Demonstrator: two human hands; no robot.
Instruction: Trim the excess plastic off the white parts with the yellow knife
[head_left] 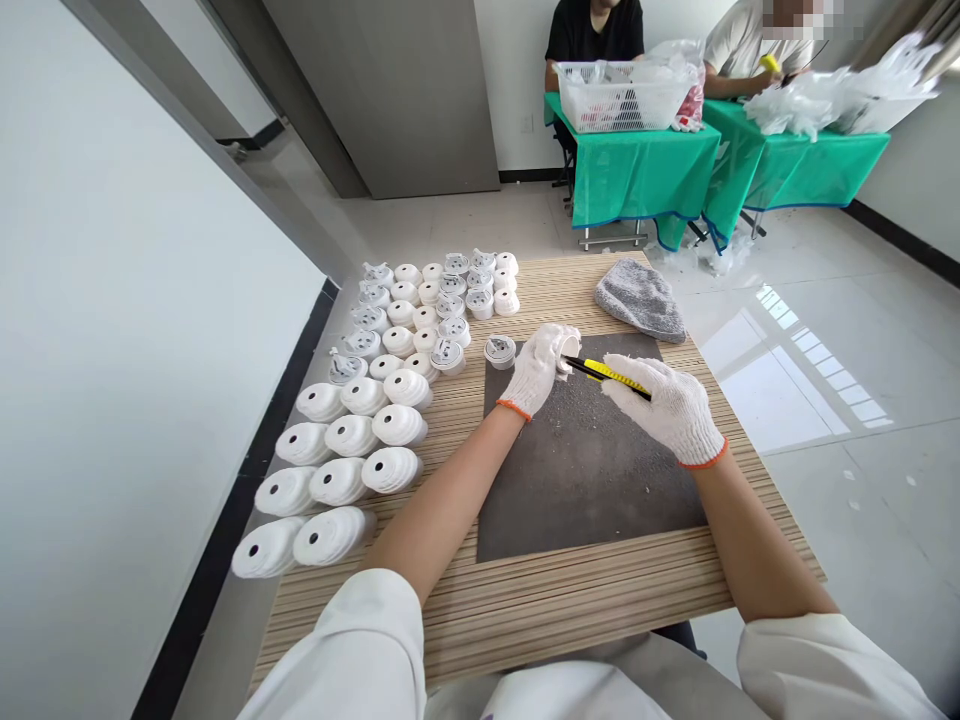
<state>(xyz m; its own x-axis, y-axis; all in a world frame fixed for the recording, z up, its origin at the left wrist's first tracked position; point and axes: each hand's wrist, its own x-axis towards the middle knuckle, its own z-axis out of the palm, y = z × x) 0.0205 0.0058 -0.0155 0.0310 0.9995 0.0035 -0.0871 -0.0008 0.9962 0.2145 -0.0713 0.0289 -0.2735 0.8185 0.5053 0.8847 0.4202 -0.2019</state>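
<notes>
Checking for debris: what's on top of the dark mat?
The dark mat holds pale crumbs and a round white part; the gloved left hand and right hand hide what lies beneath them.

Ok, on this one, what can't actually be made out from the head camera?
White plastic part: head view, mostly hidden by the fingers of the white-gloved left hand.
Tip of the yellow-and-black knife in the white-gloved right hand: head view, too small to show a blade.
Markings on the round white plastic pieces: head view, too small to read.
Contents of the white plastic basket: head view, hidden by its mesh and plastic bags.
</notes>
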